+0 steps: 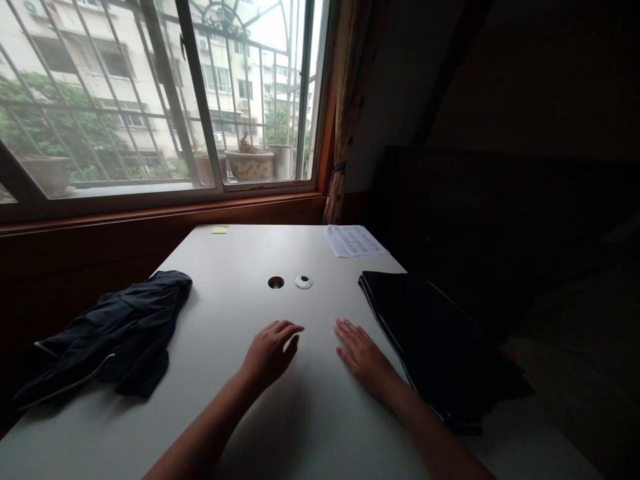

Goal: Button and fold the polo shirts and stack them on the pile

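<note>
My left hand (273,349) is over the middle of the white table (235,280), its fingers bent and apart with nothing in them. To its right, my right hand (361,355) is held palm down with the fingers stretched out, and it holds nothing. A dark garment with white piping (120,333) lies crumpled on the left side, hanging toward the table's edge. On the right, close to my right forearm, a dark folded garment (435,340) lies flat with a thin pale line along its edge.
Ahead of my hands are a round hole (276,283) in the tabletop and a white round cap (303,283). Printed paper (356,241) lies at the far right corner, yellow sticky notes (220,229) at the far left. Behind stand a barred window (205,100) and a tied curtain (345,120).
</note>
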A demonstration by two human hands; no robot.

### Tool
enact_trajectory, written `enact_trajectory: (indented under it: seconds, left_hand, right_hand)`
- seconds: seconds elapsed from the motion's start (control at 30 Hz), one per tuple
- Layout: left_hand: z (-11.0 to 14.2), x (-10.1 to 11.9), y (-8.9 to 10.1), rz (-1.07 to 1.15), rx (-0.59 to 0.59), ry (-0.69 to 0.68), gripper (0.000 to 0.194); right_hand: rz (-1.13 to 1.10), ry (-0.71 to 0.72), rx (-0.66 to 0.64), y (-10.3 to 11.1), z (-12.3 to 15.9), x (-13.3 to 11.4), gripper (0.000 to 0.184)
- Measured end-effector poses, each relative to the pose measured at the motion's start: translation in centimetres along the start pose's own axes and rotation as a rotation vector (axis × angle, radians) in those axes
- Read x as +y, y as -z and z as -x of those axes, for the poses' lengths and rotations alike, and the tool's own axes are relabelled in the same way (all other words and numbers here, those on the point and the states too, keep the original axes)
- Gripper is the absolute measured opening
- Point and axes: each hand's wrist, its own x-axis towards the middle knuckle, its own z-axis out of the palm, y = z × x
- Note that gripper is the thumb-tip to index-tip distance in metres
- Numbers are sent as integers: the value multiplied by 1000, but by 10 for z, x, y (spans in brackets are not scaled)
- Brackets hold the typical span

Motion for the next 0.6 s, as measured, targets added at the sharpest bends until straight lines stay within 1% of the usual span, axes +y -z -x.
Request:
enact_trajectory:
  seconds: [0.13,0.2,0.27,0.33,0.4,0.5,0.6]
  left_hand:
    - [-6,-23,46,-70,103,133,26]
    - [-4,-41,73,-148,134,189,28]
    - [6,-63,102,-275,166,246,31]
    - [24,-90,132,-461,203,323,34]
    - [50,-120,161,-642,201,407,38]
    - [94,-159,200,-828,168,668,51]
    - [127,-185,225,-836,126,942,58]
  right_hand:
    - [-4,16,35,1,6,2,51]
    - [1,18,51,0,7,3,50]
    - [-4,21,74,-2,7,4,50]
    - [-14,27,94,-3,7,4,49]
    - [-13,26,100,-3,7,4,49]
    - [-9,26,98,-3,7,4,49]
    - [-12,20,96,-2,7,3,48]
